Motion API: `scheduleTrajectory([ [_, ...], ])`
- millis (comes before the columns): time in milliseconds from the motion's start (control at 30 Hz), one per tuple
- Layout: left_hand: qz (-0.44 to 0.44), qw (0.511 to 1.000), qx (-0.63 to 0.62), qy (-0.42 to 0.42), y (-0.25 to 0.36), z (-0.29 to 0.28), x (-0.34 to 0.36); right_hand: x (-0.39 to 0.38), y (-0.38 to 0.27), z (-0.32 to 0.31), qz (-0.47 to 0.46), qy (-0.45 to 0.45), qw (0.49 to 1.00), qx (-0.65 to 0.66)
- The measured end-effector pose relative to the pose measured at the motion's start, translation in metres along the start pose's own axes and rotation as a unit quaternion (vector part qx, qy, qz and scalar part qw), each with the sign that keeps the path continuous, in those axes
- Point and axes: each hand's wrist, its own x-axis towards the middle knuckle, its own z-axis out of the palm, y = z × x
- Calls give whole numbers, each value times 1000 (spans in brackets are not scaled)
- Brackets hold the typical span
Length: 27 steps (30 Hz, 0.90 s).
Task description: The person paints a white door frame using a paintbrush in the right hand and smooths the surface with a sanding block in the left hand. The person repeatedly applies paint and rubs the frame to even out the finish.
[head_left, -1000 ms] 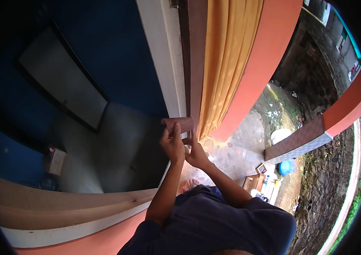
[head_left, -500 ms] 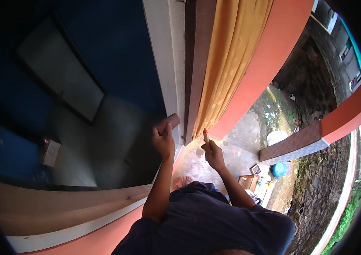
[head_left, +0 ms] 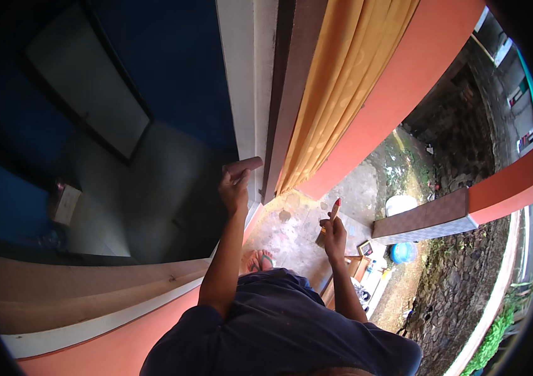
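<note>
My left hand (head_left: 234, 189) is closed around a reddish-brown curled piece (head_left: 244, 165), which looks like folded sandpaper. It is held beside the white frame (head_left: 245, 100) of the opening on the left; whether it touches the frame I cannot tell. My right hand (head_left: 335, 239) grips a paintbrush (head_left: 335, 212) about its middle. The red-tipped handle points up and away, and the brush's bristle end shows below my fingers. This hand is out over the floor, apart from the frame and the curtain.
A yellow curtain (head_left: 326, 94) hangs against the orange wall (head_left: 392, 81). To the right stand a tiled pillar (head_left: 426, 219), a blue bucket (head_left: 403, 252), a white tub (head_left: 400, 205) and a low table (head_left: 376, 276) with small items. A dark room with a door (head_left: 84, 81) lies left.
My right hand has moved right with the paintbrush, away from the curtain's lower end, and more of the brush shows. My left hand has shifted slightly, tilting the brown piece flatter.
</note>
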Motion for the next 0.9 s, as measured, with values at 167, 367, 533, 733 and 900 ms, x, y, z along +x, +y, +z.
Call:
scheduleTrajectory([
  [167,95,995,8,24,1,-8,-1,-9,1,-20,14,10,1000,1],
  [367,77,996,30,39,-7,-17,-10,-33,-6,-22,1,46,997,59],
  [533,-26,997,17,76,-20,-25,-14,-50,5,-27,20,50,997,59],
  [733,-25,998,-63,15,-26,-42,-1,-55,17,-22,44,58,995,70],
  [900,57,998,-5,13,-5,-11,2,-46,14,-19,41,53,996,63],
])
